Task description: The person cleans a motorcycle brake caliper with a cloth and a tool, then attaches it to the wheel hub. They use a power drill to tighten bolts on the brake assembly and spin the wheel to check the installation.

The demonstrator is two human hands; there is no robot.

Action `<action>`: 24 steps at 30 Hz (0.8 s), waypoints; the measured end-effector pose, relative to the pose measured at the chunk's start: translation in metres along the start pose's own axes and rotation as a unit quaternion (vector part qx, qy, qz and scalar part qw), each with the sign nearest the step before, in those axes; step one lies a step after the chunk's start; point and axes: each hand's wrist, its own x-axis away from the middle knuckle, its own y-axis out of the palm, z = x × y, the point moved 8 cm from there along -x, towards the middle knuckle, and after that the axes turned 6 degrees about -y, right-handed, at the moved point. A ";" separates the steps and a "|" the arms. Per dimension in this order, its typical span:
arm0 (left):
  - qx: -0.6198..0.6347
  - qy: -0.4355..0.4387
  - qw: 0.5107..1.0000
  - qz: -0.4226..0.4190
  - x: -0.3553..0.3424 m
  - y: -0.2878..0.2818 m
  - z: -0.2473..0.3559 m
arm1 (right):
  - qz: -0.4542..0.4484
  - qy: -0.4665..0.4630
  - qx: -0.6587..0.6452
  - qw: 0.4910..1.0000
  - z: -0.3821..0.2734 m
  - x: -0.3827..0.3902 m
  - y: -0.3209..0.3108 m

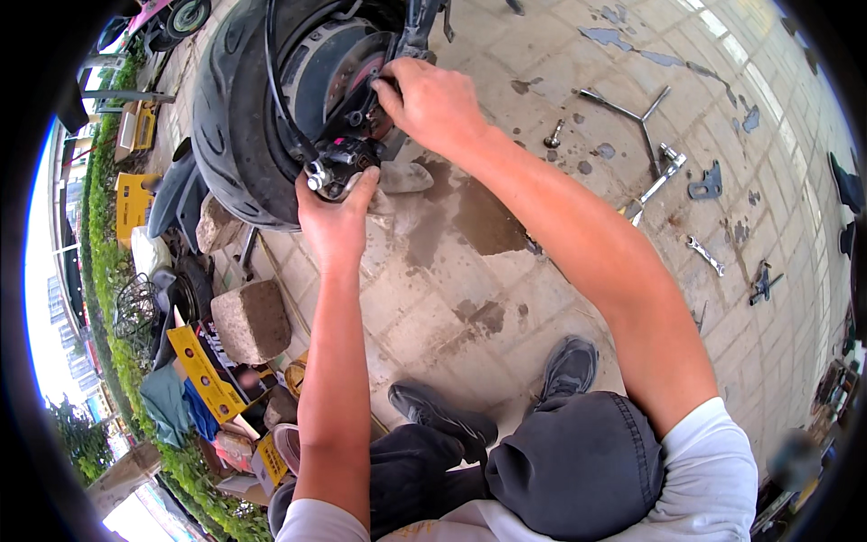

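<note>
Black metal, greasy-looking and compact: the brake caliper sits against the hub of a scooter wheel at about eleven o'clock in the head view, just beside the brake disc, whose reddish centre shows behind it. The left hand comes up from six o'clock and cups the caliper's underside, fingers curled closed around its lower edge beside a bright bolt head. The right hand reaches in from three o'clock, closed, fingertips pinched on the caliper's upper end where it meets the fork leg.

The caliper is likely dense and heavy for its bulk, wholly rigid, and probably slick with oil or brake dust, so a bare grip may slide. Its solid body is the safest hold, one hand under and one on top, as now; the black hose looping over the tyre should not carry the weight.

On the paved floor at two to three o'clock lie a Y-shaped socket wrench, a ratchet, a small spanner and a loose bolt. A stone block lies at eight o'clock.
</note>
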 end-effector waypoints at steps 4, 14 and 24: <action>-0.116 0.004 0.993 -0.020 0.009 0.010 -0.011 | -0.147 -0.043 0.091 0.984 -0.001 0.005 -0.003; -0.027 -0.026 0.999 -0.011 0.015 -0.016 -0.003 | -0.056 0.215 -0.157 0.962 -0.020 0.039 -0.028; 0.164 -0.170 0.972 -0.001 0.035 -0.059 -0.042 | -0.243 0.314 -0.359 0.845 -0.056 0.149 0.016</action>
